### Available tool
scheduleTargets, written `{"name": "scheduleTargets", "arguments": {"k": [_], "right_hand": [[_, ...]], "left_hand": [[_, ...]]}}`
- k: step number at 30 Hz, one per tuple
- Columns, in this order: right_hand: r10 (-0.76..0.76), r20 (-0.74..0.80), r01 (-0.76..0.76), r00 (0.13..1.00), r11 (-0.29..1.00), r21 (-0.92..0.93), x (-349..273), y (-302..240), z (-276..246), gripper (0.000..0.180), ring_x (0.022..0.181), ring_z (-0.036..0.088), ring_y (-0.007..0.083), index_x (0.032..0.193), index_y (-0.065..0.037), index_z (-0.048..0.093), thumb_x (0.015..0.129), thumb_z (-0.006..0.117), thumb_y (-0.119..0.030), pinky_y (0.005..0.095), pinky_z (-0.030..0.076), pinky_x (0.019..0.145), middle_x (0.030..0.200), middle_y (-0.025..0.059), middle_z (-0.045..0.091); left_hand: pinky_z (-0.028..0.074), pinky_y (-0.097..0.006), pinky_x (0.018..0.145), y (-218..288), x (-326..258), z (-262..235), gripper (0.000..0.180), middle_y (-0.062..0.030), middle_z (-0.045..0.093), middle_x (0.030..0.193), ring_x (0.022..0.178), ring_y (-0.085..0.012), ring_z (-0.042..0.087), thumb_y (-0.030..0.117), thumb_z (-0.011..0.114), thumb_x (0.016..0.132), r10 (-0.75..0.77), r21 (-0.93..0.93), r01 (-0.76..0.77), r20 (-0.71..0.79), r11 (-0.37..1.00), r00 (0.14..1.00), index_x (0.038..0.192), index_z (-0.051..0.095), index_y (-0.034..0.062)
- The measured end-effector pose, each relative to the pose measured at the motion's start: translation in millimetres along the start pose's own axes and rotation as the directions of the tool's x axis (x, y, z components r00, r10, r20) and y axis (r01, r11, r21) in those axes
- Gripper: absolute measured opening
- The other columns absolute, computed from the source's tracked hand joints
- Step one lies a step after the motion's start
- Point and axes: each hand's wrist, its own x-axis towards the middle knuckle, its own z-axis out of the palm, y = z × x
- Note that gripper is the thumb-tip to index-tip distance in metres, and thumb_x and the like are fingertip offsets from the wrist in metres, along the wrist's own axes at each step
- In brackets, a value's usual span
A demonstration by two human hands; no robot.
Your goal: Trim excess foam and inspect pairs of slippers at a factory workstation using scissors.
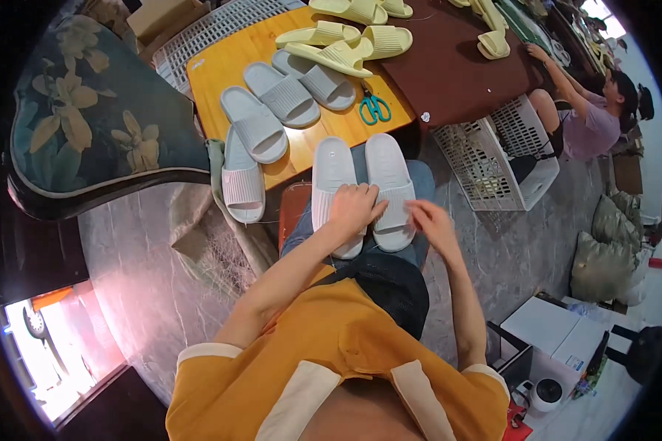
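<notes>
Two pale grey slide slippers lie side by side across my lap, toes away from me: a left slipper [334, 158] and a right slipper [388, 158]. My left hand [355, 208] is on the ribbed strap of the left slipper, fingers bent over it and thumb pointing toward the right one. Just off the outer edge of the right slipper's strap is my right hand [435, 226], its thumb and fingers drawn together. Whatever may be between those fingertips is too small to see.
On the yellow wooden table [207, 82] are several grey slippers [256, 123], teal-handled scissors [375, 109] and pale yellow slippers [338, 53]. A brown-covered table [449, 81] adjoins it. White plastic crates [485, 173] stand at right, near a seated person [592, 121]. A floral chair back [88, 117] is left.
</notes>
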Motion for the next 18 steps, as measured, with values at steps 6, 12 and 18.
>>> {"name": "scheduleTargets", "arguments": {"k": [6,12,18], "right_hand": [[-0.586,0.116,0.585,0.802,0.732,-0.349,102.5,-49.4,45.8,0.018,0.086,0.067,0.0255,0.105,-0.003,0.07,0.089,0.063,-0.006,0.0331,0.052,0.078,0.097,0.0112,0.069],[-0.642,0.196,0.599,0.741,0.5,-0.625,180.8,-40.1,107.8,0.01,0.083,0.068,0.0323,0.085,-0.007,0.071,0.082,0.064,-0.014,0.0433,0.055,0.069,0.088,0.0115,0.067],[-0.63,0.325,0.59,0.705,0.268,-0.762,193.2,-34.5,117.9,0.008,0.076,0.07,0.0296,0.076,-0.007,0.069,0.078,0.063,-0.013,0.0425,0.056,0.065,0.078,0.0114,0.066]], "left_hand": [[0.051,-0.043,0.07,-4.4,-0.6,3.7,0.034,-0.0107,0.063,0.08,0.076,-0.0299,0.066,0.041,0.068,0.084,-0.018,-0.079,0.021,0.041,0.997,0.999,0.088,0.062,0.0073],[0.051,-0.045,0.067,-9.1,-1.0,8.6,0.035,-0.0138,0.067,0.081,0.07,-0.0318,0.065,0.038,0.07,0.079,-0.01,-0.132,0.009,-0.011,0.991,1.0,0.086,0.067,0.0042],[0.052,-0.044,0.07,-10.1,-2.2,9.5,0.037,-0.0143,0.069,0.082,0.074,-0.0318,0.067,0.04,0.07,0.079,-0.055,-0.087,0.057,0.026,0.995,0.998,0.085,0.069,0.0038]]}}
